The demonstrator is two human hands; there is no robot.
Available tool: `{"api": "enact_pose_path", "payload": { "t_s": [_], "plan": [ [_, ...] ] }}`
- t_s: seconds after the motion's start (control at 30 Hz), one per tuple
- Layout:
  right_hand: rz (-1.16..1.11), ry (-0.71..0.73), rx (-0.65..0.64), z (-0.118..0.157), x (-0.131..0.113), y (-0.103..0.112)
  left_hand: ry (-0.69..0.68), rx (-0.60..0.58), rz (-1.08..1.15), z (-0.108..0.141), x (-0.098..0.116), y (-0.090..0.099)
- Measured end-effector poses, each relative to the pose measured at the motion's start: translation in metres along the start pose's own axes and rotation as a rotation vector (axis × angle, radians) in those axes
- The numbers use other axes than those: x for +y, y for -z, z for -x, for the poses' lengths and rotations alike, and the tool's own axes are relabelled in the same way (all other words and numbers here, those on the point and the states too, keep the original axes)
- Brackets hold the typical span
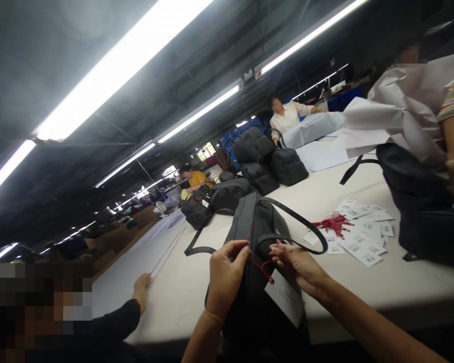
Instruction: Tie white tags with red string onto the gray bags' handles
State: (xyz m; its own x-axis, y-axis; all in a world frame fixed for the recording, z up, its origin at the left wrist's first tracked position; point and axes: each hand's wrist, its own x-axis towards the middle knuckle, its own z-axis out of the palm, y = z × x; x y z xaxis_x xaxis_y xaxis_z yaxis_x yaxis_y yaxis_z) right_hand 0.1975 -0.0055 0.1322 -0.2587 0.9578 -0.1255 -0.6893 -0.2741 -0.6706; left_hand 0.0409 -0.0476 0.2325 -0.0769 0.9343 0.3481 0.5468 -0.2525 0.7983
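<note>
A black bag with looped handles stands at the table's near edge in front of me. Over its top, my left hand pinches a red string between thumb and fingers. My right hand also has its fingertips closed on the red string, just to the right. From the string hangs a white printed hang tag, tilted against the bag's side below my right hand. One bag handle arches above my right wrist; where the string runs by the bag is partly hidden by my fingers.
Several white tags with bunched red strings lie on the white table at right. More black bags are piled behind. Another black bag sits far right by a person's arm. A co-worker's hand rests at left.
</note>
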Motion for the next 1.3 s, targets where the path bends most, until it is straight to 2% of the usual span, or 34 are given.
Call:
{"api": "enact_pose_path", "payload": {
  "t_s": [0.07, 0.17, 0.3, 0.47, 0.73, 0.9, 0.97, 1.07, 1.13, 1.23, 1.3],
  "plan": [
    [0.06, 0.053, -0.016, -0.01, -0.002, -0.004, -0.041, -0.054, -0.081, -0.015, 0.002, -0.002],
    [0.113, 0.152, -0.077, -0.021, -0.007, -0.015, -0.089, -0.058, -0.159, -0.035, 0.0, -0.007],
    [0.141, 0.251, -0.138, -0.029, -0.012, -0.031, -0.063, -0.077, -0.07, -0.051, -0.008, -0.011],
    [0.267, 0.285, -0.23, -0.028, -0.016, -0.038, -0.054, -0.071, 0.004, -0.05, -0.011, -0.013],
    [0.345, 0.296, -0.288, -0.027, -0.018, -0.039, 0.013, -0.1, 0.132, -0.045, -0.009, -0.011],
    [0.456, 0.321, -0.225, -0.013, -0.017, -0.028, 0.051, -0.044, 0.202, -0.045, -0.013, -0.011],
    [0.621, 0.38, -0.174, 0.004, -0.018, -0.019, 0.046, -0.002, 0.224, -0.044, -0.014, -0.011],
    [0.903, 0.524, -0.183, 0.032, -0.027, -0.014, 0.047, 0.024, 0.245, -0.042, -0.014, -0.011],
    [0.944, 0.681, -0.16, 0.041, -0.04, -0.019, 0.057, 0.022, 0.249, -0.041, -0.012, -0.012],
    [0.91, 0.893, -0.054, 0.028, -0.061, -0.035, 0.046, 0.006, 0.253, -0.041, -0.01, -0.013],
    [0.986, 0.859, -0.112, 0.006, -0.069, -0.044, 0.007, 0.0, 0.246, -0.041, -0.009, -0.014]
  ]
}}
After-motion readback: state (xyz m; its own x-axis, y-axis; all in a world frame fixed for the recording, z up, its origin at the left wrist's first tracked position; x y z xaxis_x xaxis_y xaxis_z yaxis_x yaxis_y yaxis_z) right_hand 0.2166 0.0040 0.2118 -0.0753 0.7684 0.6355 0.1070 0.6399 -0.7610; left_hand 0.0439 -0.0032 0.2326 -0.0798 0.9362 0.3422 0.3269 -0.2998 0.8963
